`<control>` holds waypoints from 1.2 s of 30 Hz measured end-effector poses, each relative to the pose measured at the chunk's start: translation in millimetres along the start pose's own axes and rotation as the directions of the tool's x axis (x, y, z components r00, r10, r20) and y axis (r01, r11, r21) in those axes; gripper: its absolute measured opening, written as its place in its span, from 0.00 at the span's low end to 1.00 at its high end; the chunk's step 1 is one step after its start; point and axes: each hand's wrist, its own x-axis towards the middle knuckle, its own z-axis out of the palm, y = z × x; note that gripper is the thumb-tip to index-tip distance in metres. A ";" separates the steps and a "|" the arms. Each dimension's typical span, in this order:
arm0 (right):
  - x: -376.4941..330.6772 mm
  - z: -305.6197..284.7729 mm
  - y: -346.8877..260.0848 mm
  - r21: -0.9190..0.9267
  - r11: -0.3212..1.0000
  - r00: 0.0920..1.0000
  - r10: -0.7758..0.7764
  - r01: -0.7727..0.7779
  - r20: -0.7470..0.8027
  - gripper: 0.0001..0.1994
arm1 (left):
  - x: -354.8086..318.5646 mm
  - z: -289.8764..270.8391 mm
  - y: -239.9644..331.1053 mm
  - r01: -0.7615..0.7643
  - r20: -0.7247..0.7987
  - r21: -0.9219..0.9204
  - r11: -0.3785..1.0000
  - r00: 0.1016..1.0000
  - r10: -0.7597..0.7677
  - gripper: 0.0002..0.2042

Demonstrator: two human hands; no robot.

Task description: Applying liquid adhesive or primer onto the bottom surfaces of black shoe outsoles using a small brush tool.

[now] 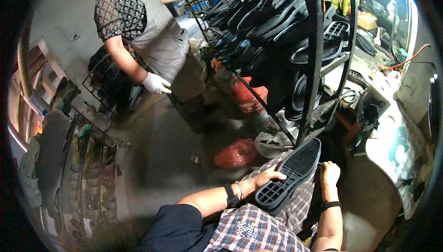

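Observation:
A black shoe sole point(302, 162) rests over my lap, its ribbed and gridded side up and its long end tilted away to the right. My left hand point(265, 178) grips it by the left edge, thumb lying over the grid near the heel part. To the right of the sole, my right hand point(330, 174) is closed close to its edge. Its fingers seem pinched on something small and dark that I cannot make out. A checked apron point(258, 228) covers my lap beneath the sole.
Ahead stands a black metal rack point(313, 58) loaded with many black soles point(272, 19). A person in a grey apron point(159, 35) stands at its left, one hand on the rack. Red bags point(236, 153) and a white plastic bag point(272, 145) lie below. At right is a pale worktable point(383, 148).

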 end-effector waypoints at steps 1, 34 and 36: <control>-3.2 4.1 1.9 0.056 0.998 0.999 0.042 -0.043 0.020 0.05 | 5.6 0.7 -1.5 0.004 0.010 -0.023 1.000 1.000 -0.004 0.33; 134.1 -91.4 194.4 0.953 0.148 0.555 0.831 -0.264 0.024 0.09 | 8.1 46.5 17.1 0.049 -0.108 0.298 0.953 0.994 -0.018 0.26; 141.9 -111.0 181.4 0.924 0.221 0.542 0.840 -0.312 -0.018 0.09 | 14.1 44.8 28.6 0.122 -0.039 -0.026 0.992 0.992 -0.123 0.30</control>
